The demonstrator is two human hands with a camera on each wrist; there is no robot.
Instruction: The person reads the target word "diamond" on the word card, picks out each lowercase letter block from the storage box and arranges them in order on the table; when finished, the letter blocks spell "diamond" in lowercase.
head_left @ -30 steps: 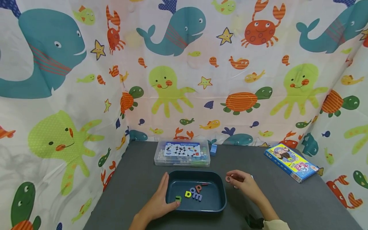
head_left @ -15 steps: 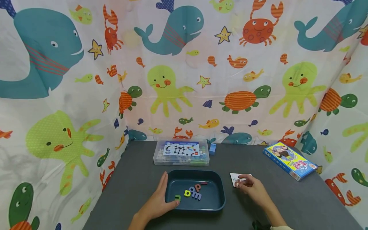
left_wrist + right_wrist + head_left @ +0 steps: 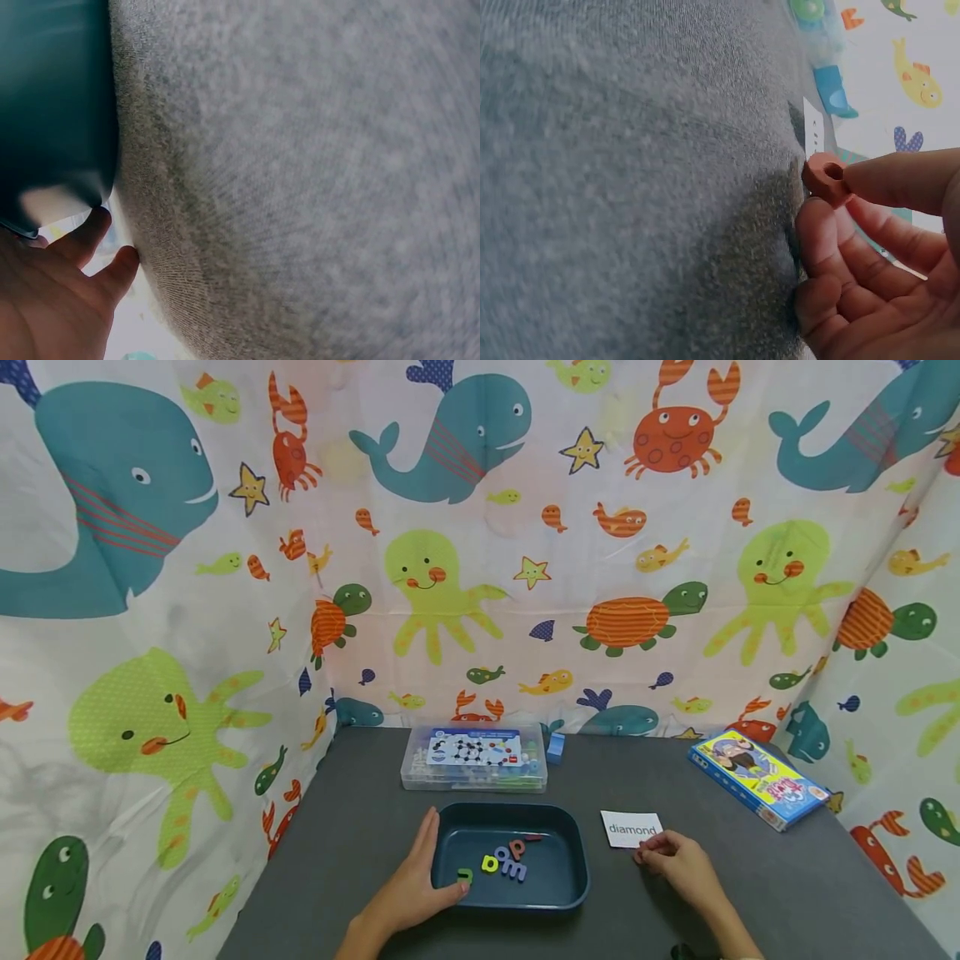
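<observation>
In the head view my left hand [image 3: 416, 877] holds the dark blue tray [image 3: 517, 908] at its left end. Its fingers lie along the outer wall and its thumb reaches over the near-left corner. Inside the tray lie several coloured toy letters, among them a green letter [image 3: 464, 876] near the thumb, a yellow one [image 3: 490, 864], a purple m [image 3: 513, 869] and a reddish-brown p [image 3: 517, 849]. My right hand [image 3: 682, 864] pinches a reddish-brown toy letter [image 3: 826, 178] with a round hole, most of its shape hidden by fingertips. It is at the lower right edge of a white card [image 3: 626, 829] reading "diamond".
Behind the tray stands a clear plastic case [image 3: 475, 772] with a molecule label, and a small blue block [image 3: 556, 748] beside it. A blue and yellow box [image 3: 757, 781] lies at the back right. A sea-animal curtain [image 3: 480, 610] surrounds the grey table [image 3: 337, 827].
My right hand has moved right from beside the tray, across the card to its lower right edge, with the reddish-brown letter. The card's word now shows. My left hand stays on the tray.
</observation>
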